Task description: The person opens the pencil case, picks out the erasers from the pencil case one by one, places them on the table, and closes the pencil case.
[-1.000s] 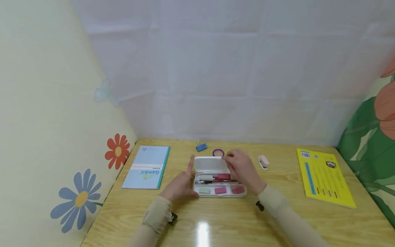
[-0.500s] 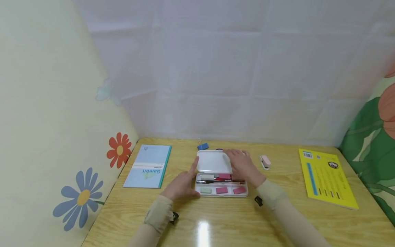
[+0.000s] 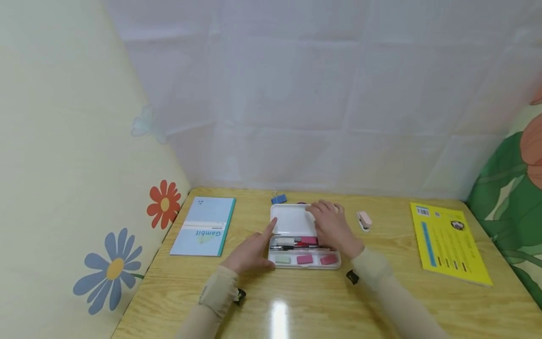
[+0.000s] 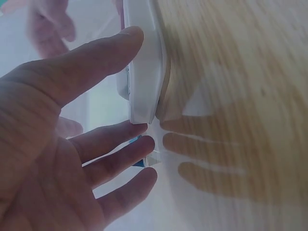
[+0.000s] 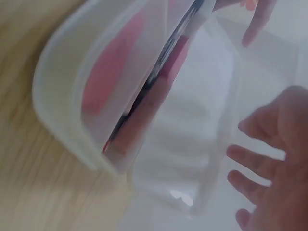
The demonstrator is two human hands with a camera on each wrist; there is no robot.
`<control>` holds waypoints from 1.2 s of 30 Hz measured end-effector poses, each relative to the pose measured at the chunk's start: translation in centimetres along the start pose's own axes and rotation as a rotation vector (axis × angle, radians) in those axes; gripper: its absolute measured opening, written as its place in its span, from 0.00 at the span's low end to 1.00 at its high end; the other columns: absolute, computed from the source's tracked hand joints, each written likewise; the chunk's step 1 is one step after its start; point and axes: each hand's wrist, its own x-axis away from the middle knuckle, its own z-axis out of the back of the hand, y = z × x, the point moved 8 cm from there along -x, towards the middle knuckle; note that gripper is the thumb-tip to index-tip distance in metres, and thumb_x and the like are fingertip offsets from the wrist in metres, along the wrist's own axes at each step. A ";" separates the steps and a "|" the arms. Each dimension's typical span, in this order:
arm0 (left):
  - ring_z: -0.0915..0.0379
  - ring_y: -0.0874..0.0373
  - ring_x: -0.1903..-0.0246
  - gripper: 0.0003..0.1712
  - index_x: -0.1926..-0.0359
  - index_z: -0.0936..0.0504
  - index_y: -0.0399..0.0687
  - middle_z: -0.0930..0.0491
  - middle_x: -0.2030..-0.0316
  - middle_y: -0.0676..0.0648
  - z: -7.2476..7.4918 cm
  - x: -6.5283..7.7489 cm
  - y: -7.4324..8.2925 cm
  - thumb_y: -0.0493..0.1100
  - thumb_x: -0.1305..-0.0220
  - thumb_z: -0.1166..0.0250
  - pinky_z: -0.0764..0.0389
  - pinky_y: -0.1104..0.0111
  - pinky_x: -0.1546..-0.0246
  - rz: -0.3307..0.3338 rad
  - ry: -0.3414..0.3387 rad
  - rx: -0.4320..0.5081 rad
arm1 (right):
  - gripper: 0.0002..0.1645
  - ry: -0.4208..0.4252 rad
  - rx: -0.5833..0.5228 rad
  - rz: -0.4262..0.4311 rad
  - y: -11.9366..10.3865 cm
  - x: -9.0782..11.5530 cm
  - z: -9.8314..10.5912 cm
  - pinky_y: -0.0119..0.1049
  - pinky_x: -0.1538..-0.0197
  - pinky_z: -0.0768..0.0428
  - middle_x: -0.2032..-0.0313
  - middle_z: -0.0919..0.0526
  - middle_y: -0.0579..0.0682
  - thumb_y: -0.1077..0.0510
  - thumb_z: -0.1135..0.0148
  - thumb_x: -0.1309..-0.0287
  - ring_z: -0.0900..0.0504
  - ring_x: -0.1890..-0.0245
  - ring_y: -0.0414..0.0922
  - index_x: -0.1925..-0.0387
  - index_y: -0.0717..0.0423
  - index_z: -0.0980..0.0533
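Observation:
A white pencil case (image 3: 296,267) lies opened out, its lid (image 3: 292,220) tipped back. In its front row sit a pale green eraser (image 3: 282,259) and two pink erasers (image 3: 305,259). Behind them are pens (image 3: 281,247), a white block (image 3: 285,241) and a pink block (image 3: 308,240). My left hand (image 3: 251,252) braces the left end: in the left wrist view its thumb lies along the case side (image 4: 147,62) and its fingers stretch past the corner. My right hand (image 3: 333,226), fingers loosely spread, hovers by the lid's right edge; the right wrist view shows a gap between them.
Behind the case stand a blue binder clip (image 3: 279,199) and a mostly hidden purple ring (image 3: 302,203). A pink stapler (image 3: 364,221) is to the right. A light blue notebook (image 3: 203,227) lies left, a yellow book (image 3: 450,242) far right. A white sheet (image 3: 271,94) hangs behind the table.
The lid has swung farther back and now covers most of the purple ring. My right hand has let go of the lid's edge and its fingers have spread. My left hand stays at the case.

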 end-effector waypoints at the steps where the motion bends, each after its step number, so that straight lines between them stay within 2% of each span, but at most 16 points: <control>1: 0.24 0.43 0.43 0.75 0.17 0.62 0.60 0.21 0.40 0.37 0.0 0.0 0.0 0.44 0.53 0.17 0.24 0.49 0.34 0.002 -0.002 -0.001 | 0.24 0.036 -0.007 0.005 -0.4 0.1 0.4 0.65 0.34 0.32 0.40 0.19 0.54 0.65 0.42 0.39 0.26 0.36 0.56 0.41 0.51 0.22; 3: 0.23 0.45 0.45 0.75 0.17 0.63 0.61 0.20 0.41 0.37 0.0 0.0 0.0 0.45 0.53 0.17 0.23 0.49 0.35 0.003 -0.002 -0.008 | 0.19 0.074 -0.020 0.014 -1.4 0.2 0.9 0.62 0.38 0.29 0.45 0.17 0.53 0.64 0.39 0.41 0.23 0.41 0.56 0.48 0.51 0.18; 5: 0.23 0.46 0.48 0.75 0.17 0.63 0.59 0.20 0.43 0.37 0.1 0.1 0.0 0.45 0.53 0.17 0.21 0.50 0.37 -0.011 0.007 -0.019 | 0.14 0.064 -0.030 0.030 -2.6 0.3 1.0 0.58 0.43 0.27 0.50 0.16 0.51 0.60 0.35 0.41 0.22 0.46 0.54 0.53 0.50 0.15; 11: 0.22 0.46 0.51 0.75 0.17 0.61 0.56 0.18 0.46 0.37 0.4 0.2 0.3 0.43 0.54 0.17 0.19 0.51 0.41 -0.035 0.023 -0.027 | 0.12 -0.121 0.008 0.083 -5.3 0.2 -1.5 0.43 0.55 0.23 0.57 0.15 0.49 0.52 0.30 0.40 0.22 0.57 0.49 0.56 0.50 0.13; 16: 0.23 0.47 0.50 0.74 0.17 0.61 0.55 0.19 0.44 0.38 0.2 0.2 0.3 0.44 0.53 0.17 0.20 0.52 0.40 -0.036 0.006 -0.034 | 0.04 -0.163 0.049 0.122 -6.2 0.4 -3.3 0.38 0.66 0.27 0.68 0.18 0.46 0.54 0.30 0.44 0.26 0.67 0.46 0.68 0.50 0.14; 21: 0.23 0.49 0.52 0.73 0.17 0.62 0.54 0.19 0.46 0.38 0.3 0.1 0.4 0.45 0.52 0.18 0.19 0.53 0.42 -0.043 -0.003 -0.053 | 0.06 -0.153 0.086 0.118 -6.5 0.3 -4.3 0.39 0.65 0.26 0.69 0.18 0.47 0.53 0.30 0.43 0.25 0.66 0.47 0.68 0.51 0.16; 27: 0.22 0.49 0.53 0.74 0.17 0.62 0.53 0.19 0.47 0.37 0.3 0.2 0.5 0.46 0.52 0.17 0.19 0.53 0.43 -0.046 -0.005 -0.065 | 0.06 -0.146 0.090 0.088 -6.8 -0.2 -4.4 0.41 0.64 0.25 0.70 0.16 0.48 0.53 0.32 0.40 0.23 0.66 0.48 0.68 0.50 0.19; 32: 0.22 0.49 0.52 0.74 0.17 0.62 0.53 0.19 0.45 0.38 0.3 0.2 0.4 0.46 0.52 0.17 0.19 0.53 0.43 -0.039 0.000 -0.061 | 0.05 -0.151 0.065 0.077 -6.8 -0.7 -4.2 0.39 0.63 0.29 0.71 0.17 0.48 0.56 0.29 0.46 0.25 0.68 0.47 0.67 0.49 0.17; 36: 0.23 0.49 0.51 0.74 0.17 0.62 0.54 0.20 0.43 0.38 0.2 0.2 0.1 0.46 0.52 0.17 0.19 0.53 0.42 -0.028 0.000 -0.048 | 0.08 -0.149 0.034 0.060 -6.6 -0.6 -3.7 0.40 0.60 0.29 0.67 0.15 0.47 0.57 0.27 0.48 0.24 0.65 0.48 0.63 0.49 0.13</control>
